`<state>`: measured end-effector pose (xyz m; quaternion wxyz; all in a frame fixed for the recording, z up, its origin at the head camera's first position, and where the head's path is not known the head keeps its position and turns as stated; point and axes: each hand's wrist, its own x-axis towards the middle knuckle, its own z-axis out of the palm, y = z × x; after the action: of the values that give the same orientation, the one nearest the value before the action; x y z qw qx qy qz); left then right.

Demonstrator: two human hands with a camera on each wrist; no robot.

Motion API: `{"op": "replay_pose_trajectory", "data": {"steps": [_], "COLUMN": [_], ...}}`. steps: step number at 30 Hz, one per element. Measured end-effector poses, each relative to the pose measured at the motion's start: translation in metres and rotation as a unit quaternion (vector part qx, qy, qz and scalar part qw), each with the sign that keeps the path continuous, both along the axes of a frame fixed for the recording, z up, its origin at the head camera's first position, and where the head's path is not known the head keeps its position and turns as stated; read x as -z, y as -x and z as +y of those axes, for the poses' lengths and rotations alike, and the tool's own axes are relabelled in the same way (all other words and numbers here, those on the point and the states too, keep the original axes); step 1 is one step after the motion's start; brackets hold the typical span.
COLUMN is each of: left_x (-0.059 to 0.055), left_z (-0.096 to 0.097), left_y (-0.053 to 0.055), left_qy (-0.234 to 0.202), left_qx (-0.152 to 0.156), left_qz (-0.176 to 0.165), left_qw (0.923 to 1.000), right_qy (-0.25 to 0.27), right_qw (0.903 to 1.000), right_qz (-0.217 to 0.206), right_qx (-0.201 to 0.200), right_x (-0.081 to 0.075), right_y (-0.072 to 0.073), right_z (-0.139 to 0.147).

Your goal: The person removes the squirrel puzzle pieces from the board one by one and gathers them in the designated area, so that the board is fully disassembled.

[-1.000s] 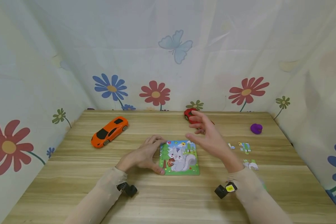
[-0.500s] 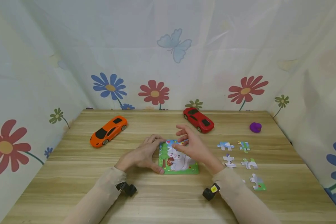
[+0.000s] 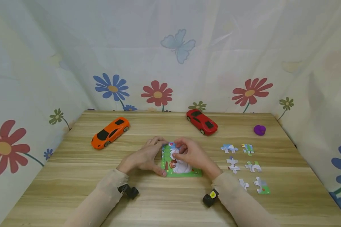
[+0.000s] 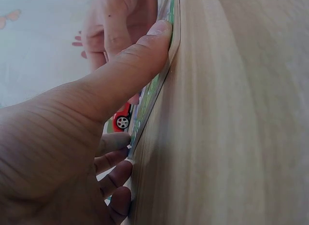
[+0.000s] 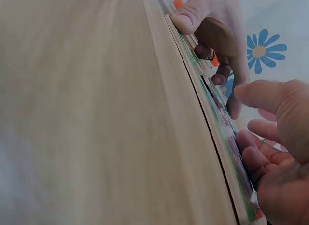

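Note:
A square jigsaw puzzle board [image 3: 183,167] with a grey squirrel holding a nut lies on the wooden table. At its left side my left hand [image 3: 144,157] holds it, thumb at the near corner and fingers along the far corner. My right hand [image 3: 194,155] is over its upper right part, covering some of the picture. Its fingers are loosely bent close above the surface. In the right wrist view the right thumb [image 5: 263,93] stands apart from the fingers, and nothing shows between them. Several loose puzzle pieces [image 3: 254,166] lie to the right.
An orange toy car [image 3: 110,133] sits at the back left and a red toy car [image 3: 201,122] behind the board. A small purple object [image 3: 260,130] is at the back right. A flowered curtain [image 3: 125,56] hangs around the table [image 3: 170,201].
My right hand has come down and left from near the red car to the board, its fingers bending more. The left hand has stayed at the board's left side.

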<state>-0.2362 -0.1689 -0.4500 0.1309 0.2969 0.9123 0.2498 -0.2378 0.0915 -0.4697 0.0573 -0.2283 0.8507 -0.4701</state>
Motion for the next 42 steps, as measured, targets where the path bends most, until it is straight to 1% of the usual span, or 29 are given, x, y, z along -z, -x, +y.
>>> {"op": "replay_pose_trajectory", "data": {"steps": [6,10,20,27,31,37,42], "left_x": [0.000,0.001,0.002,0.003,0.003,0.003,0.004], "left_z": [0.001,0.001,0.001,0.001,0.002,0.002,0.003], "left_y": [0.000,0.001,0.002,0.002,0.000,0.001,0.001], "left_qy": [0.002,0.002,0.008,0.003,0.008,0.015,0.008], "left_qx": [-0.002,-0.003,-0.002,-0.002,-0.002,-0.008,-0.010], "left_qz": [-0.006,-0.007,0.001,0.000,0.000,0.000,-0.002], "left_qw": [1.0000,1.0000,1.0000,1.0000,1.0000,0.9999,0.9999], "right_qy": [-0.037,-0.052,-0.077,-0.081,-0.085,-0.096,-0.091], "right_qw": [0.9987,0.9973,0.9958,0.9953,0.9948,0.9935,0.9945], "right_qz": [0.034,0.050,0.048,0.051,0.054,0.061,0.050], "right_qx": [0.011,0.015,-0.001,-0.014,-0.012,-0.010,-0.010], "right_x": [0.003,0.003,0.001,0.001,0.002,0.004,0.002], "right_y": [-0.003,-0.003,-0.002,-0.003,-0.005,-0.003,-0.003], "right_z": [-0.008,-0.012,-0.013,-0.013,-0.013,-0.014,-0.015]}}
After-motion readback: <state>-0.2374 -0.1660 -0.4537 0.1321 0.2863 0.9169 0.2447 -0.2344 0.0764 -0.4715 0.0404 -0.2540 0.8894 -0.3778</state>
